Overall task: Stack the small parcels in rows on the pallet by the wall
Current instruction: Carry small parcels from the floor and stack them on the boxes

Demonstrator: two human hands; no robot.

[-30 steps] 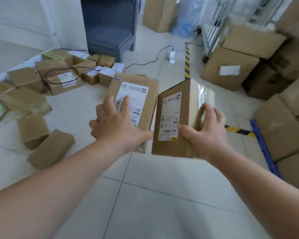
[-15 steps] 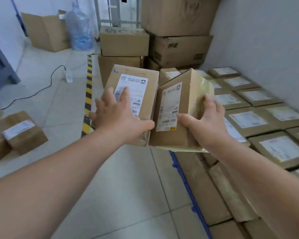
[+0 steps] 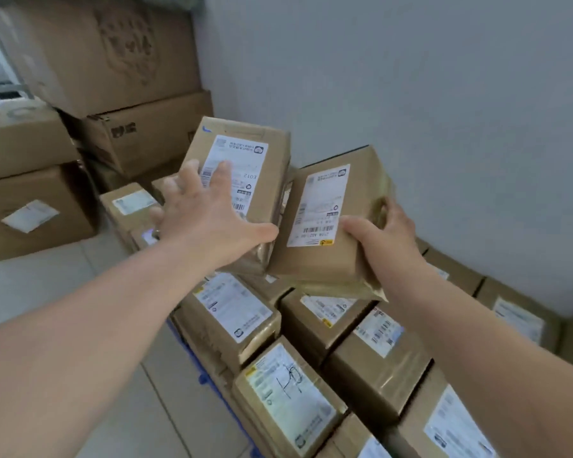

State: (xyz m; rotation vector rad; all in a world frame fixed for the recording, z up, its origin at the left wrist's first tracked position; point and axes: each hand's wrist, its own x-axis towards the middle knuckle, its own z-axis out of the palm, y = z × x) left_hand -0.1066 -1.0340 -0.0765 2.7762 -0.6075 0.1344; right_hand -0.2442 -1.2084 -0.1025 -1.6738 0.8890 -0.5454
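I hold two small brown parcels in the air over the stacked rows. My left hand (image 3: 209, 219) grips the left parcel (image 3: 262, 143), fingers spread over its white label, thumb under its lower edge. My right hand (image 3: 382, 238) grips the right parcel (image 3: 354, 180) by its lower right corner, thumb on the label side. The two parcels touch along their inner edges. Beneath them, several labelled parcels (image 3: 235, 312) lie in rows on the blue pallet (image 3: 192, 355) beside the grey wall (image 3: 411, 77).
Large cardboard boxes (image 3: 113, 54) are piled against the wall at the back left, with another large box (image 3: 33, 209) on the tiled floor (image 3: 47, 292) at the left. More parcels (image 3: 516, 315) line the wall on the right.
My view has swung right from the floor pile to the pallet by the wall. Both hands carried their parcels over the stacked rows, and the grips are unchanged.
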